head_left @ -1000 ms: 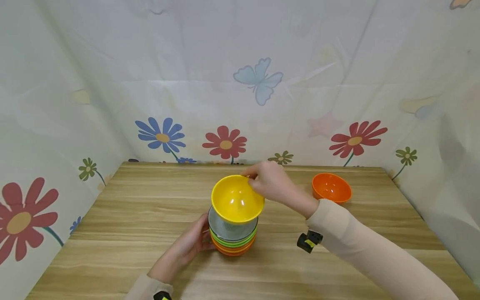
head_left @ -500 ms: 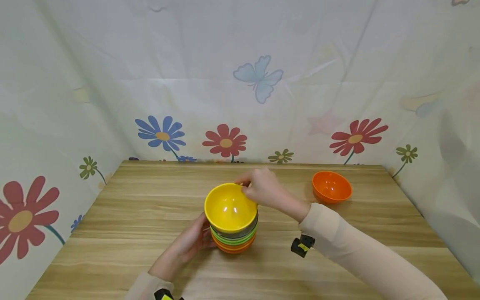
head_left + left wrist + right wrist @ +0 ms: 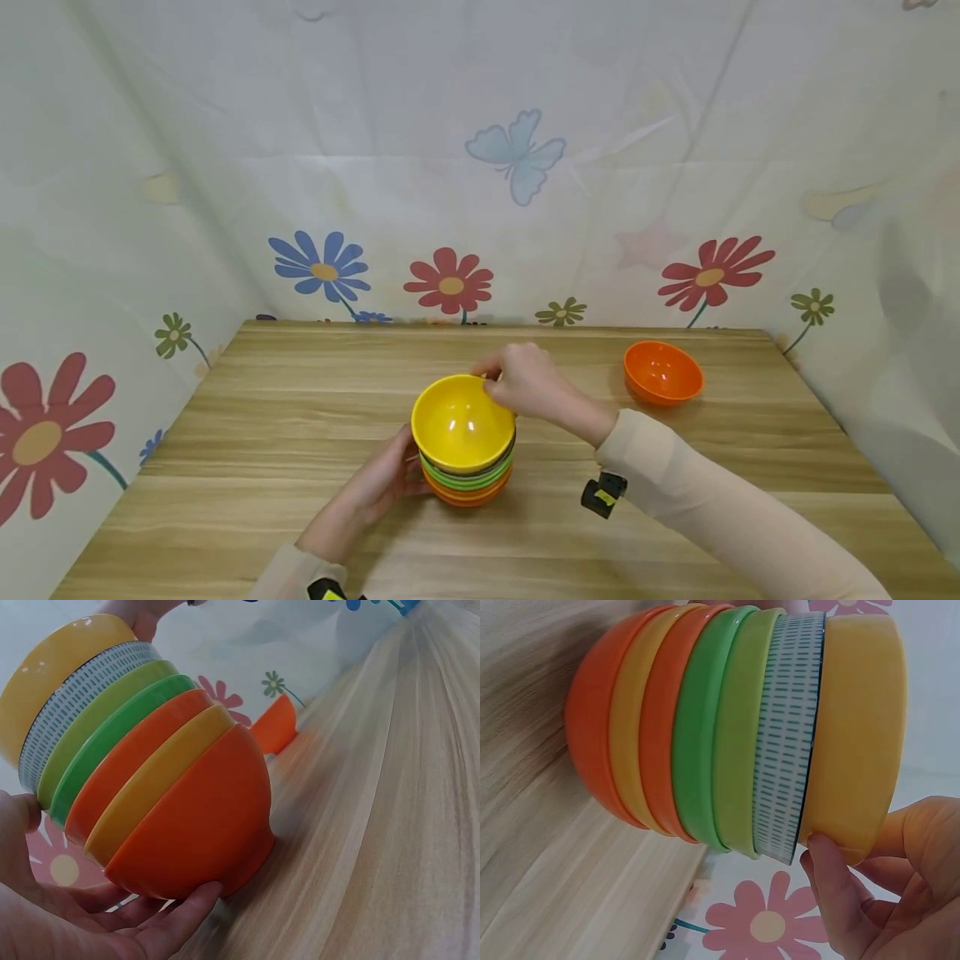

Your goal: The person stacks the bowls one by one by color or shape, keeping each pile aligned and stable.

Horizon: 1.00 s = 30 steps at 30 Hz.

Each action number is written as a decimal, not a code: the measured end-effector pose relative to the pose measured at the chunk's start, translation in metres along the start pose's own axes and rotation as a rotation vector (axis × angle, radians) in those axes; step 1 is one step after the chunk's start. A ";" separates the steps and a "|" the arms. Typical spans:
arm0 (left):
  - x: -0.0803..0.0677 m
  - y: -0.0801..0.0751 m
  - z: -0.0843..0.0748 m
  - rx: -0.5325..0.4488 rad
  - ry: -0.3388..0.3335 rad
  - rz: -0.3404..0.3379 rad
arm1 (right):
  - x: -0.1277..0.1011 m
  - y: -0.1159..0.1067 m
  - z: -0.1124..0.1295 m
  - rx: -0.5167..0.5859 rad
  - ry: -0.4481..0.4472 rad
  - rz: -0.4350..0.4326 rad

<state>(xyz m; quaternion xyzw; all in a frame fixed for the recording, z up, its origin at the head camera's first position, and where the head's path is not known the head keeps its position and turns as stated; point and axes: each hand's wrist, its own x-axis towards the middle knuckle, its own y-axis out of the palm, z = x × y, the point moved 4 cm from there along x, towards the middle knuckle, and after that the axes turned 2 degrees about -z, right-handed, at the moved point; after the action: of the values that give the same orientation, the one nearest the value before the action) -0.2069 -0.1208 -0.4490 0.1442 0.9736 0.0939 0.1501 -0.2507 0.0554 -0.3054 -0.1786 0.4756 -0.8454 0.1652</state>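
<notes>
Glossy yellow bowl point(image 3: 462, 421) sits nested atop a seven-bowl stack point(image 3: 705, 727) mid-table, its far rim pinched by the right hand point(image 3: 525, 383), while the left hand point(image 3: 375, 492) cups the stack's base with relaxed fingers.

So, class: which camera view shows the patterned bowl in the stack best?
The right wrist view: the patterned bowl shows its white side with dark dashes, second from the top under the yellow bowl. The left wrist view shows the same band, smaller and curved. The head view shows only a dark sliver.
</notes>
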 end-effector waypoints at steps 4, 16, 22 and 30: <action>-0.001 -0.001 0.000 0.006 0.006 0.002 | 0.000 0.000 -0.001 0.001 0.008 0.001; -0.001 -0.001 0.000 0.012 0.002 0.017 | 0.002 0.004 -0.003 -0.040 -0.018 -0.038; -0.001 -0.001 0.000 0.012 0.005 0.011 | 0.002 0.006 -0.004 -0.048 0.004 -0.033; -0.001 -0.001 0.001 0.006 0.010 0.024 | 0.003 0.008 -0.004 -0.057 0.024 -0.039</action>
<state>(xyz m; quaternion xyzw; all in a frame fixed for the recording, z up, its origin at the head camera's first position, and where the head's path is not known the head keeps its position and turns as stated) -0.2062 -0.1222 -0.4495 0.1557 0.9729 0.0934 0.1434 -0.2544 0.0536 -0.3138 -0.1826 0.4980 -0.8365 0.1377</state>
